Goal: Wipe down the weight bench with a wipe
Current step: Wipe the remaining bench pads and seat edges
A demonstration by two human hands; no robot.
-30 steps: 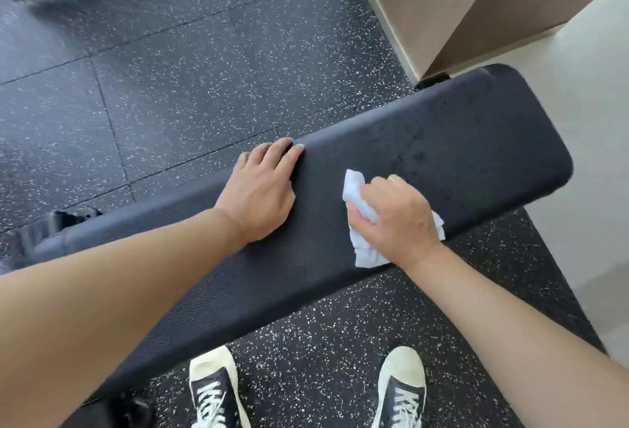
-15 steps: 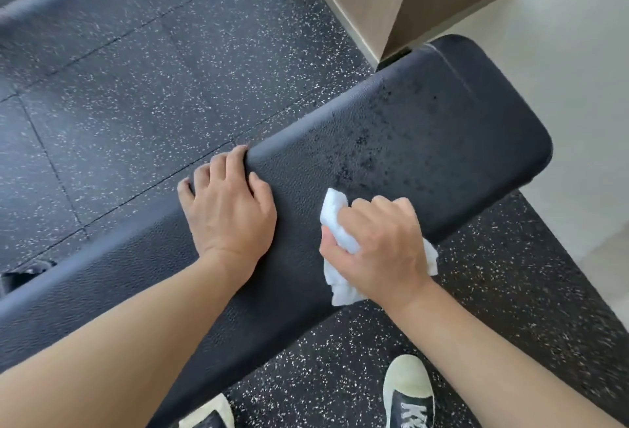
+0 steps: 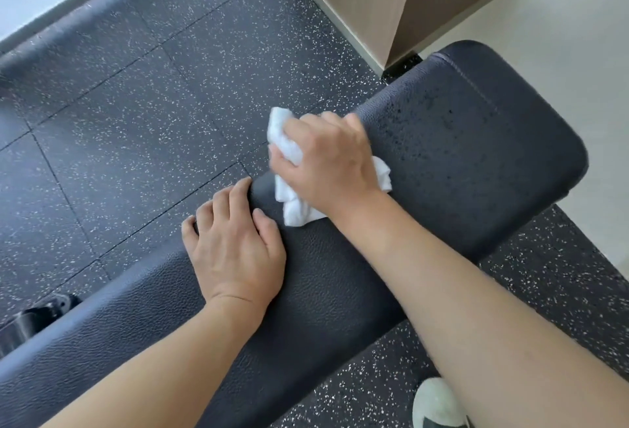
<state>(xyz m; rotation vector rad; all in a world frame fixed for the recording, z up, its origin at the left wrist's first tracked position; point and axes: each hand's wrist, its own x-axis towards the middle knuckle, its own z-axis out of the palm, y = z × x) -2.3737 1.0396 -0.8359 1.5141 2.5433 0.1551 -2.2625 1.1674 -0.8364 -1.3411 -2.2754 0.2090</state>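
Note:
The black padded weight bench (image 3: pixel 476 169) runs from the lower left to the upper right. My right hand (image 3: pixel 326 162) grips a crumpled white wipe (image 3: pixel 284 141) and holds it at the bench's far edge, with part of the wipe sticking out past that edge. Damp dark specks show on the pad to the right of the hand. My left hand (image 3: pixel 235 250) rests flat on the pad just below and left, fingers hooked over the far edge.
Speckled black rubber floor tiles (image 3: pixel 136 121) surround the bench. A beige wooden cabinet corner (image 3: pixel 391 2) stands beyond the bench end, next to a pale floor (image 3: pixel 561 36). A black metal bench part (image 3: pixel 30 322) shows at the left. One of my shoes (image 3: pixel 439 404) is below.
My right hand has swept the wipe from the near side of the pad across to the far edge. My left hand stays pressed on the pad. The view has shifted right.

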